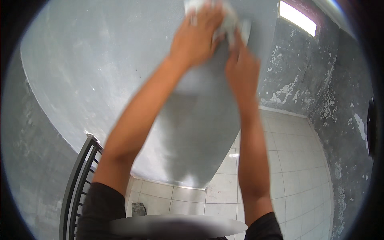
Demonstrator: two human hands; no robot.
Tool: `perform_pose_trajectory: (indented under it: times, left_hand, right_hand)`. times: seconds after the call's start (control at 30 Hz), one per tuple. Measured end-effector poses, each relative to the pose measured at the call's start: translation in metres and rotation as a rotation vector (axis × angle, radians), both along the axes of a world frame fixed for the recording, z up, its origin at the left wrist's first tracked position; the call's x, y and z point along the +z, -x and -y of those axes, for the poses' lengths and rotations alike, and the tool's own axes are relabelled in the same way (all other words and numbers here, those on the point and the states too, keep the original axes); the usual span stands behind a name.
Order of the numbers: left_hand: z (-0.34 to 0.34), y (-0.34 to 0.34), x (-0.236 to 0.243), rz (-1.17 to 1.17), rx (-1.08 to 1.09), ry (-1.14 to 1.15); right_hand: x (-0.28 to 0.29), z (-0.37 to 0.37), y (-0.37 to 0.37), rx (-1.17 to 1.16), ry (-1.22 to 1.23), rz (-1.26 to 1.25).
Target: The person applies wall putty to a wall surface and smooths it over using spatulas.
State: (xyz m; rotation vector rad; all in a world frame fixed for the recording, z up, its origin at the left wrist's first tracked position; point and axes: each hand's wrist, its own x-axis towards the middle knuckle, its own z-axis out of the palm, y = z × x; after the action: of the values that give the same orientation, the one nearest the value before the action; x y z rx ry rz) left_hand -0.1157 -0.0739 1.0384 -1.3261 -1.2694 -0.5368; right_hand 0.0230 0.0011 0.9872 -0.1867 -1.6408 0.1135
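Both my arms reach up to the grey painted wall (100, 72) in front of me. My left hand (198, 36) presses and grips a crumpled whitish cloth (228, 18) against the wall, and its fingers are blurred by motion. Just to the right and slightly lower, my right hand (243, 64) is closed, its index finger pointing up along the cloth's lower edge. Whether it grips the cloth or another thing is hidden. A pale upright strip (246, 32) shows beside its fingertip, too blurred to name.
Dark metal railing (76, 176) stands at the lower left. Pale tiles (288, 160) cover the floor, with a small grey object (139, 209) lying near the wall's base. Walls with peeling paint (292, 88) stand at the right, under a bright narrow window (298, 18).
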Motion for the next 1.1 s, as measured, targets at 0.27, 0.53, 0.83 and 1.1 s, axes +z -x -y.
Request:
perform_pose_trajectory:
  times: [0.27, 0.53, 0.83, 1.1]
  left_hand:
    - [0.0, 0.012, -0.001, 0.01, -0.065, -0.056]
    - [0.052, -0.007, -0.269, 0.423, -0.114, 0.453]
    - [0.039, 0.033, -0.005, 0.159, -0.083, 0.014]
    - [0.043, 0.021, -0.149, 0.322, -0.017, 0.082]
  right_hand:
    - [0.015, -0.011, 0.012, -0.172, -0.072, 0.015]
    - [-0.253, 0.044, 0.002, -0.07, 0.357, 0.237]
    - [0.02, 0.034, 0.036, -0.127, -0.017, 0.01]
    - [-0.139, 0.018, 0.027, -0.208, 0.027, 0.135]
